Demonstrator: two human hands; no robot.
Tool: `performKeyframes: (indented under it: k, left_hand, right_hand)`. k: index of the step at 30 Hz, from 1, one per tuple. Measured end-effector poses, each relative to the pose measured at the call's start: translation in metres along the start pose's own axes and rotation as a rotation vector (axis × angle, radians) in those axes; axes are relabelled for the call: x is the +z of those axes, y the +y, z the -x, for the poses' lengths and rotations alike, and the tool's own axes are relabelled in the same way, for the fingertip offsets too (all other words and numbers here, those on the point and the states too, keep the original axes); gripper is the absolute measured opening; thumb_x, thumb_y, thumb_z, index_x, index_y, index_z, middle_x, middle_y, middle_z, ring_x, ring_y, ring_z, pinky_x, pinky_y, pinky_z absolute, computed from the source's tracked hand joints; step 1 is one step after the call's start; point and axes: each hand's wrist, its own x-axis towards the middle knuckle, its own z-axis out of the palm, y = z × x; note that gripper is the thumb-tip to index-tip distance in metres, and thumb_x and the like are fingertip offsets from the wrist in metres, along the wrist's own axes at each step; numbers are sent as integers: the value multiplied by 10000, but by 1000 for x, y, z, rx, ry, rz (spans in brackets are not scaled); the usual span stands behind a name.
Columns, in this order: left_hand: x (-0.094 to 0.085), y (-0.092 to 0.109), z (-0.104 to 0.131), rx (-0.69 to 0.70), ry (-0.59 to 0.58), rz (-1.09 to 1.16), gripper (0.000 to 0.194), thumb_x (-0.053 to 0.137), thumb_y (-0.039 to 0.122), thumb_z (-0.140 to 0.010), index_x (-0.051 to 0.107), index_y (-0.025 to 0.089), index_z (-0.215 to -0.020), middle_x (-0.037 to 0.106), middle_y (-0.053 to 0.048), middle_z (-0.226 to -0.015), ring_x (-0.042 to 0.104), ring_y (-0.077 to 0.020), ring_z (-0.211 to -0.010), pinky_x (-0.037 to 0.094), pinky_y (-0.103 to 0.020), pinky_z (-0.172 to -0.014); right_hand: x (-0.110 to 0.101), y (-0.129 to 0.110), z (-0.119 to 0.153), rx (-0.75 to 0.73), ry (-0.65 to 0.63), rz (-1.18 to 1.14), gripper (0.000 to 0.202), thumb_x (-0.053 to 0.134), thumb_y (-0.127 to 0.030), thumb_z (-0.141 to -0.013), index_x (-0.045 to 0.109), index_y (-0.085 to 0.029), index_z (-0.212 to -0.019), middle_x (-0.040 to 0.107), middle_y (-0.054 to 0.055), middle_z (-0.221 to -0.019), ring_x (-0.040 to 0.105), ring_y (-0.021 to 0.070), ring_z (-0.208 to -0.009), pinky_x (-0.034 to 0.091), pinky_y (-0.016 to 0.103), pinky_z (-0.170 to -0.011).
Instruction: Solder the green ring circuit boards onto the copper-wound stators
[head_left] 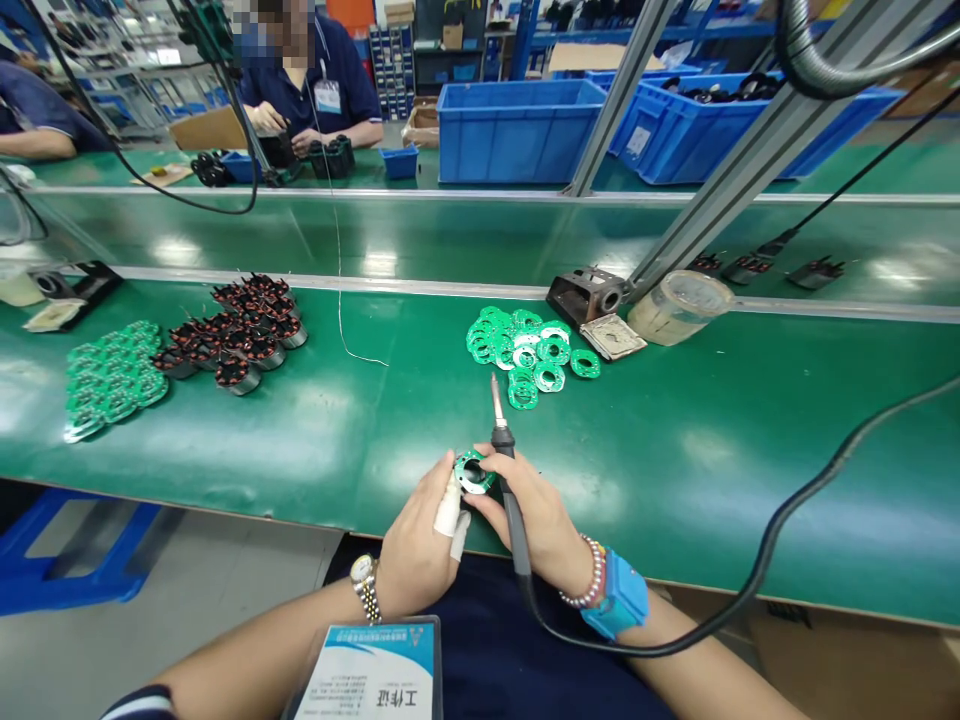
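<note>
With closed grip, left hand (418,540) and right hand (541,520) probably steady the ring (474,488), the latter also holding iron (503,437) toward twelve o'clock.

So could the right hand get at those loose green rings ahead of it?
Probably, yes: only bare bench seems to lie between the right hand and the loose green rings. It is busy, though, holding a soldering iron and touching another green ring.

Badge (367,672) reads "工作证"; its smaller print (379,637) seems too blurred.
</note>
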Motion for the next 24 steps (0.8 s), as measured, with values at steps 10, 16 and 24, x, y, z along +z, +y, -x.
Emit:
performKeyframes:
  k: [10,16,24]
  left_hand:
    - [-31,-24,-30,-7,-213,262,273,442,222,-864,510,173,-1124,664,-92,-980,635,-180,-891,523,-332,-807]
    - [-37,-41,-59,347,-175,17,293,351,224,-903,634,148,-903,688,-92,-869,631,-161,-778,515,-299,-734]
    - [-31,-35,-58,394,-94,-26,278,367,197,-887,624,144,-795,671,-86,-781,604,-162,-698,498,-291,-645]
  right_hand:
    - [-21,7,1,9,-65,-30,299,561,-182,-805,429,-214,-1071,596,124,-1105,598,200,-1019,510,357,-864]
    - [-19,9,1,-4,-69,-28,255,558,-197,-811,449,-214,-1041,603,112,-1070,612,195,-981,522,339,-839]
    - [-17,8,3,-10,-51,-13,260,560,-190,-812,442,-205,-1044,594,121,-1060,603,197,-981,516,338,-834]
